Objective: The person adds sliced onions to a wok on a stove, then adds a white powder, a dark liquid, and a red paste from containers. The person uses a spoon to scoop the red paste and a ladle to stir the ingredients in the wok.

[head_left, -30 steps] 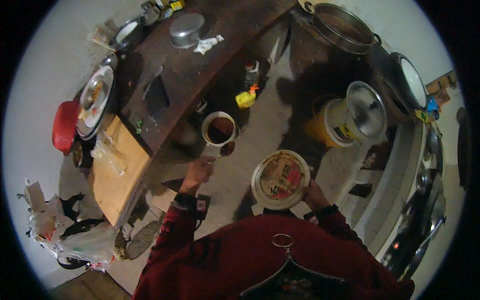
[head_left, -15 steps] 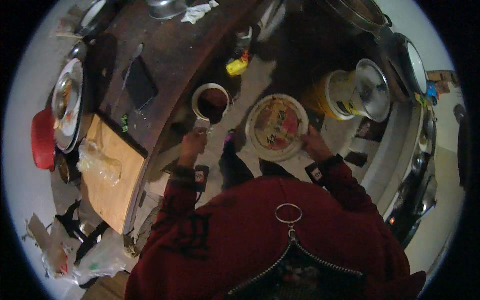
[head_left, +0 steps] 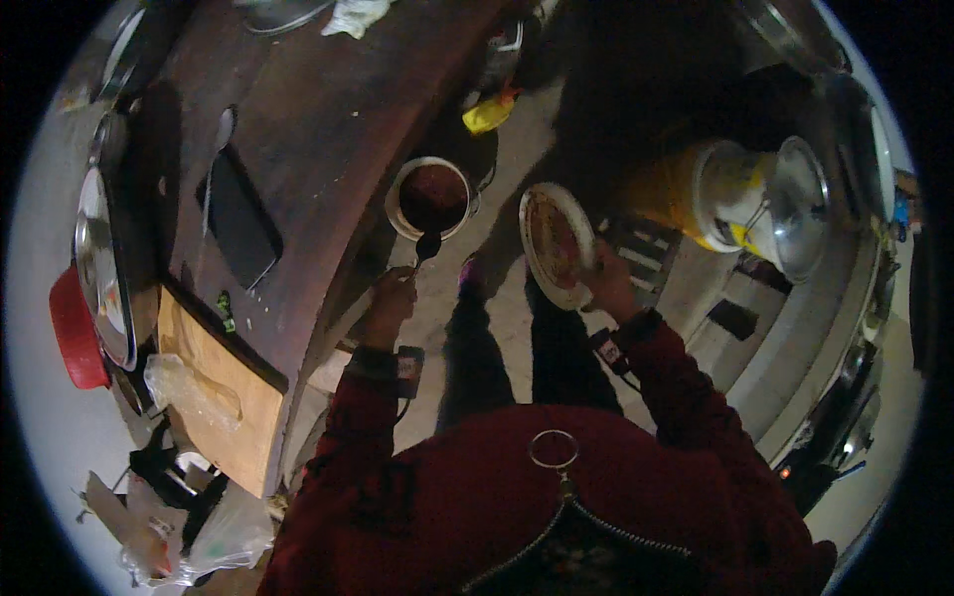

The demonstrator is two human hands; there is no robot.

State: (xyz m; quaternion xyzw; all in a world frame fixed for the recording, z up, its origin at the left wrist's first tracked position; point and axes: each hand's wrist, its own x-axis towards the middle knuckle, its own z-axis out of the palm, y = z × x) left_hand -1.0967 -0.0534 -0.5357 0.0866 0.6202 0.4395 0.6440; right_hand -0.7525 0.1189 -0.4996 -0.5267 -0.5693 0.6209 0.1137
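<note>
My left hand (head_left: 391,303) is closed round the handle of a spoon (head_left: 427,245). Its dark bowl lies over the near rim of a white-rimmed bucket (head_left: 402,221), which has a wire handle at its right side. Dark reddish-brown contents (head_left: 435,184) fill part of the bucket; their depth is hard to make out in the shadow. To the right, my right hand (head_left: 611,288) grips the edge of a round, stained bucket lid (head_left: 556,243) with a worn reddish print. The lid is held apart from the bucket and tilted steeply.
A dark table (head_left: 298,109) runs along the left, bearing a flat black rectangular object (head_left: 241,228), a wooden board (head_left: 243,442) and a crumpled plastic bag (head_left: 189,392). A yellow packet (head_left: 489,114) lies beyond the bucket. At right stands a yellow-and-white bucket (head_left: 715,194) beside a shiny metal vessel (head_left: 803,209).
The lid has turned from facing up nearly flat to a steep tilt. The spoon's bowl has drawn back towards the near rim of the bucket. My view has shifted slightly.
</note>
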